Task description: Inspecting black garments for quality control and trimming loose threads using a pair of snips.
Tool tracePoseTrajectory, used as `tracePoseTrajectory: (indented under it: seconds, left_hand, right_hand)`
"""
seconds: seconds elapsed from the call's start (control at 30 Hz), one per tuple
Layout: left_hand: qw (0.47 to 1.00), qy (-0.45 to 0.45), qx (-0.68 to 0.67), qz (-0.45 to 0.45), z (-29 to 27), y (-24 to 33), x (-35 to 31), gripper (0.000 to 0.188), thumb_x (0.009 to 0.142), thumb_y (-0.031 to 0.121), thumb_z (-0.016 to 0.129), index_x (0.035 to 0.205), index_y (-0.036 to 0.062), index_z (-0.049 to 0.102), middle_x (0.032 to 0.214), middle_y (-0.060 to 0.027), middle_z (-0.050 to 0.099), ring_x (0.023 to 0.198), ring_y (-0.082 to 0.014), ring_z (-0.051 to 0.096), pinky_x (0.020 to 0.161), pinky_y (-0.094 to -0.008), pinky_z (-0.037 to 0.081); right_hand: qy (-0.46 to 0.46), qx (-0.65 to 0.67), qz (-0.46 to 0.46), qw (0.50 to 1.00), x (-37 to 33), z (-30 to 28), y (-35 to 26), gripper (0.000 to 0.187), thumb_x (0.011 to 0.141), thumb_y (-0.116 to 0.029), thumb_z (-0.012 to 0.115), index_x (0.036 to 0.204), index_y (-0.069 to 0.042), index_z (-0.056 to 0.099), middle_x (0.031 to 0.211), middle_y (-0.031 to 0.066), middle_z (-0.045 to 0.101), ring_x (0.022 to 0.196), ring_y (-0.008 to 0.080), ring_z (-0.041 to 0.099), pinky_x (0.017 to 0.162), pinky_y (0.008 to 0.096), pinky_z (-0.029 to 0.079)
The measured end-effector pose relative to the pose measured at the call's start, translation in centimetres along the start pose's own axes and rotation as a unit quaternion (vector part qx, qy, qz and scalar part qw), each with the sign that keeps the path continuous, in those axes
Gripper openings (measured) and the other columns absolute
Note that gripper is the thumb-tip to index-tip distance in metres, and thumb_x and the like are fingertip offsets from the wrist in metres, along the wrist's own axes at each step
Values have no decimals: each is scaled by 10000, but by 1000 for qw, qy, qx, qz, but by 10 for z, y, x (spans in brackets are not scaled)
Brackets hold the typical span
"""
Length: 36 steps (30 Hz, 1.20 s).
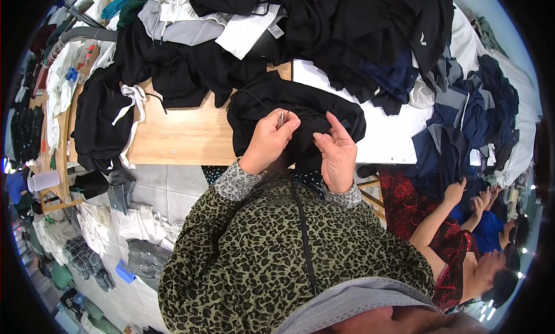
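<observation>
A black garment lies bunched on the table edge in front of me. Above it my left hand is closed in a pinch, thumb against fingers. A small shiny metal piece sticks out of that pinch; its full shape is hidden. Beside it a thin black cord runs from the garment toward the fingertips. My right hand hovers just to the right over the same cloth, index finger stretched out and apart from the thumb. I see nothing held in it.
Piles of black clothing cover the far side of the wooden table. At left lies a black garment with white cords. Navy pieces heap up at right, where a co-worker's hand rests. Bundles lie on the floor.
</observation>
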State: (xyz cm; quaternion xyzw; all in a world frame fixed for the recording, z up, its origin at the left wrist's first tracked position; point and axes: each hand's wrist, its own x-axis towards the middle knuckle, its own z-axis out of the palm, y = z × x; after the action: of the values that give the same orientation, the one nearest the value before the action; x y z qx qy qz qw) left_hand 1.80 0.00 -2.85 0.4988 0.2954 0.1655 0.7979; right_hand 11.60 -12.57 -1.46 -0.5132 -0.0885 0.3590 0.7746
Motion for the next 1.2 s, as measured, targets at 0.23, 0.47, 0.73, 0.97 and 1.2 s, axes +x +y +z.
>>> tracePoseTrajectory:
  seconds: [0.23,0.47,0.73,0.97,1.2]
  left_hand:
    - [910,11,275,309,14,3,-6,92,774,-27,664,852,-30,614,859,-43,574,659,-74,529,584,-206,434]
    - [974,-15,152,170,7,-3,1,82,865,65,594,845,-10,568,723,-3,535,585,-67,486,516,-206,399]
    - [995,-2,64,82,3,1,-3,96,866,83,608,875,-10,587,720,22,549,625,-32,491,542,-184,408]
    - [997,-28,65,44,9,4,-10,175,824,40,644,985,-17,606,812,3,585,665,-35,517,585,-183,435]
    - [904,-8,281,323,10,1,-5,132,841,95,646,914,-11,623,738,-2,567,610,-32,486,533,-184,397]
  right_hand:
    - [-17,-16,-12,1000,0,3,1,534,795,133,589,1298,91,413,985,51,533,815,83,557,777,194,465]
    - [-21,-10,4,1000,-1,0,1,536,790,122,598,1294,91,419,953,35,518,779,69,535,746,191,470]
    - [-9,-22,5,1000,-1,2,-1,543,785,125,605,1295,87,423,935,21,507,768,61,517,738,186,460]
    - [-20,-10,-10,1000,0,-1,3,545,786,135,602,1299,74,431,950,9,503,765,47,502,746,168,436]
    - [-61,-53,-27,996,-4,1,1,571,794,118,604,1326,62,404,973,5,507,762,38,498,733,158,432]
